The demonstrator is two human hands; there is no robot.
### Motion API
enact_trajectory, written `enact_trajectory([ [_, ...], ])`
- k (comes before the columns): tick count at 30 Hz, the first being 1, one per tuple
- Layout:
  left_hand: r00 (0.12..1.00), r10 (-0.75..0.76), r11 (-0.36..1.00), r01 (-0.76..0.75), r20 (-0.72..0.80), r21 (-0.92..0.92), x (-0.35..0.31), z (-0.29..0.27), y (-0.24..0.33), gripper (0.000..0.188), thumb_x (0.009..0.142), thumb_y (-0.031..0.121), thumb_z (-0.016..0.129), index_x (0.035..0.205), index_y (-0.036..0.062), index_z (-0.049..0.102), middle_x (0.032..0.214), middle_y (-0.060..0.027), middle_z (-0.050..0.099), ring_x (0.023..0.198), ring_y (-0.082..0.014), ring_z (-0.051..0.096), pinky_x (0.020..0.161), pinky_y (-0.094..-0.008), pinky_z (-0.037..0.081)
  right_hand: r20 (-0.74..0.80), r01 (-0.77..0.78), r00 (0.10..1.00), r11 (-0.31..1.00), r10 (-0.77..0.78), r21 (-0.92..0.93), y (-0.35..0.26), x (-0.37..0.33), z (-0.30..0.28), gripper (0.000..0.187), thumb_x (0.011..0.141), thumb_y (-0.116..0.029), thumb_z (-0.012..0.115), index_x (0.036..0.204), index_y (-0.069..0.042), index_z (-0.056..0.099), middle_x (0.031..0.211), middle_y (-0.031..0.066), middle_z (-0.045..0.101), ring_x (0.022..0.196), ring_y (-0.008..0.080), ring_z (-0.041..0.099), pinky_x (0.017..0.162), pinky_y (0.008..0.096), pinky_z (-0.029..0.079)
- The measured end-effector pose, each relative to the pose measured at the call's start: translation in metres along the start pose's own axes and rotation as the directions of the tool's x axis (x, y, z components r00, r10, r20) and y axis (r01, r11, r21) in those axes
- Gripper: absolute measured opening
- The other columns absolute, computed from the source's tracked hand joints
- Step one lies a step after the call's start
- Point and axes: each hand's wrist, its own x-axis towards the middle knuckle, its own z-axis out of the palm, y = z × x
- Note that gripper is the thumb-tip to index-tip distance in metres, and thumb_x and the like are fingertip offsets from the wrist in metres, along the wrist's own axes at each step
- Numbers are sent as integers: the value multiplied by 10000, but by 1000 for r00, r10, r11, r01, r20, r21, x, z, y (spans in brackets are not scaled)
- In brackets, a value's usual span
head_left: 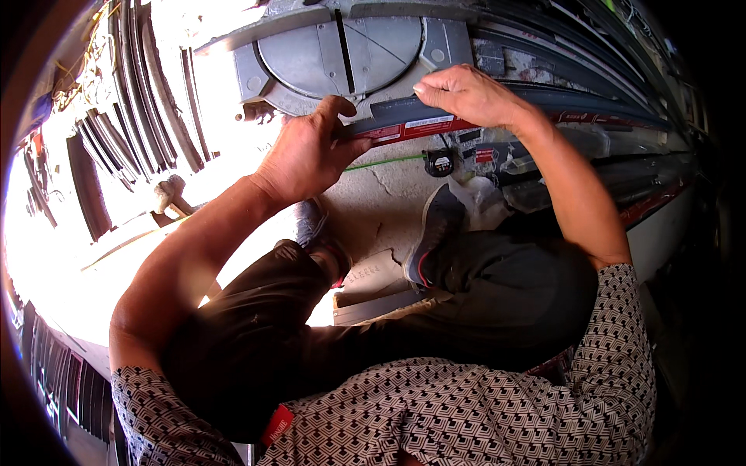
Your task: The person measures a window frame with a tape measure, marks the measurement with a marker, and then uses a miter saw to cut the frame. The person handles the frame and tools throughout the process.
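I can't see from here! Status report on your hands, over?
Left hand gripping bar near one end. Right hand over bar, touch unclear. Tape measure lying close by.

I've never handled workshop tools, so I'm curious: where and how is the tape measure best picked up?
Take the tape measure by its compact black body, probably from the near side: the bar passes on its far side, and a green strip leads off left.
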Motion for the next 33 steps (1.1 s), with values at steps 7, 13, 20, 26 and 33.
enact_trajectory([
  [7,993,-106,994,105,49,22,8,-7,1,539,934,319,769,1243,-64,547,914,-230,741,859,-321,747,789,-383,574,-6,20,1000,986,-21,-167,-28,-15,3,449,889,-415,785,1042,-25,624,909,168,698,900,362,688,847,450,529],
  [13,991,-130,986,127,-20,-104,9,-2,-13,659,896,376,815,1262,-100,543,913,-236,739,848,-284,737,788,-361,571,-86,199,965,903,-249,-381,-20,-7,25,561,791,-311,850,1165,-34,536,1055,202,660,989,434,657,839,496,536],
  [20,977,-208,917,175,-55,-357,10,-8,-20,664,933,463,762,1216,-108,578,938,-179,725,813,-201,693,746,-310,567,-111,198,947,818,-302,-540,-24,7,29,559,727,-182,832,1150,-14,509,1040,211,627,966,426,653,852,483,550],
  [26,986,-165,549,121,35,-827,6,-10,-49,777,1046,662,409,1256,-61,604,1038,-138,699,908,-183,664,871,-346,569,-115,227,936,820,-333,-525,-38,18,30,682,736,-218,829,1298,-1,511,1102,214,618,990,412,651,888,480,552],
  [33,970,-20,-347,222,244,-911,-1,13,-77,810,1038,681,351,1483,13,458,1446,-185,563,1334,-349,553,1135,-507,449,-69,317,925,859,-373,-402,-53,41,49,706,803,-253,814,1377,6,495,1169,217,609,1078,400,630,965,458,524],
])
